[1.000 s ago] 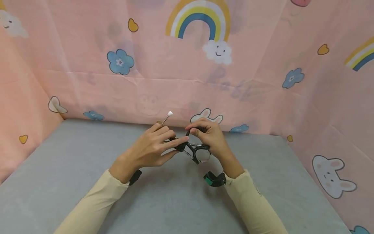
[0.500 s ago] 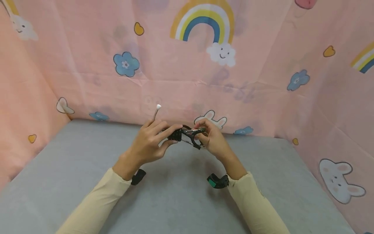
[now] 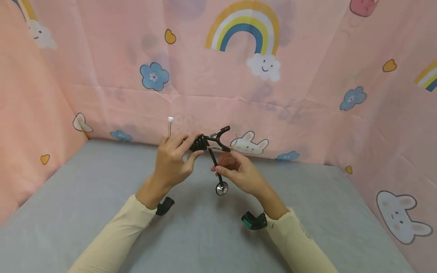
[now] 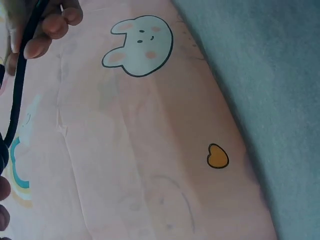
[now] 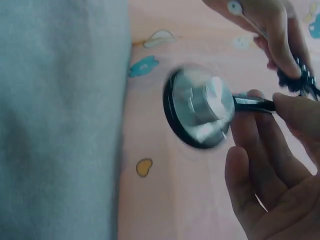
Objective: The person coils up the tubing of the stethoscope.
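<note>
Above the table, a stethoscope is held between both hands, its black tubing (image 3: pixel 198 143) wound in coils around its metal stems. My left hand (image 3: pixel 173 159) grips that coiled bundle. One stem with a white ear tip (image 3: pixel 170 119) pokes up beyond the left knuckles. To the right of the coils a black forked section (image 3: pixel 215 140) sticks out. My right hand (image 3: pixel 244 174) pinches the free tube just above the round metal chest piece (image 3: pixel 222 188), which hangs below the fingertips. In the right wrist view the chest piece is large and slightly blurred, beside the thumb and fingers (image 5: pixel 255 160).
A grey-covered table (image 3: pixel 205 235) lies under the hands. Pink patterned cloth (image 3: pixel 198 102) encloses the back and both sides. Black wrist devices (image 3: pixel 254 220) sit at both cuffs.
The right hand has moved down from the coils, drawing the free tube downward, and the chest piece has come into sight. The left hand has shifted left and up, tilting the bundle.
</note>
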`<state>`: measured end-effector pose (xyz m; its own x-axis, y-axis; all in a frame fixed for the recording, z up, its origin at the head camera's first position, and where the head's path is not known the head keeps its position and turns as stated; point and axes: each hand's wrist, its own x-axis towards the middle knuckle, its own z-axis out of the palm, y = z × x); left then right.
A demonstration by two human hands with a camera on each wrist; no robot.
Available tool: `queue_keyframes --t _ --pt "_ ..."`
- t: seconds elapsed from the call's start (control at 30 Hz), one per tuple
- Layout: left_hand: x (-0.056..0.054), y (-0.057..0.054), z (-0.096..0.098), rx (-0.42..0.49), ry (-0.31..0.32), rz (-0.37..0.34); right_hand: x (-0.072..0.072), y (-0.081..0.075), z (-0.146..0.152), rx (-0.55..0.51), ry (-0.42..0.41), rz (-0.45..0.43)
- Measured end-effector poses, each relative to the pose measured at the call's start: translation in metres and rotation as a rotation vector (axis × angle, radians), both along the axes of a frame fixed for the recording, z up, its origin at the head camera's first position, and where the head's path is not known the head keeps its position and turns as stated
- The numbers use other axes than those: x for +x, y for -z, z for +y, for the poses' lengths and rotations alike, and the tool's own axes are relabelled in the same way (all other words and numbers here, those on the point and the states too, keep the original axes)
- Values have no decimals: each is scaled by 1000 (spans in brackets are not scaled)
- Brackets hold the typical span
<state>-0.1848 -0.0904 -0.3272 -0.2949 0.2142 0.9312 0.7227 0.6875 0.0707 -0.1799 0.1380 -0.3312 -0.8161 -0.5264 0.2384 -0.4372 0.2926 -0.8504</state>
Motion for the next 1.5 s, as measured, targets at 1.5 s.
queue_keyframes --t 1.5 --pt "15 13 28 -103 -215 41 19 -6 -16 -402 455 314"
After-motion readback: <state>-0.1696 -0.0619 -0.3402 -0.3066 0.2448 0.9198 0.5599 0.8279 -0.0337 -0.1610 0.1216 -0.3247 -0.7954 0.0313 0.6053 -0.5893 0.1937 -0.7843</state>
